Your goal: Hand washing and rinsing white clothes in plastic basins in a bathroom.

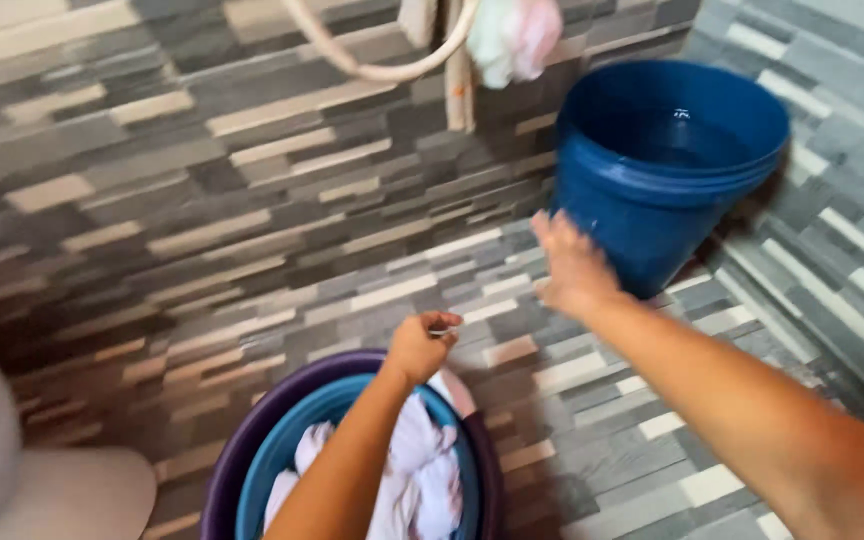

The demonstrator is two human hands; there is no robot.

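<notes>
The right hand (574,268) was stretched out with its fingers spread, laid against the lower wall of the blue plastic bucket (667,170) and closed on nothing. The bucket was seen tilted against the corner of the tiled wall (152,180), its smooth, tapered, ribbed-rim shape resting on one edge of its base. A slip was judged likely: with only an open palm on glossy, possibly wet plastic, the bucket could be tipped over or sent rolling across the tiled floor (612,430). The left hand (420,345) was curled shut over the nested round basins (252,440), purple outside and teal inside; whether anything was pinched in that grip could not be told. Soft, crumpled white laundry (417,470) was heaped in the basins and could be dragged out by the forearm. A pale hose (382,68) was looped above.
</notes>
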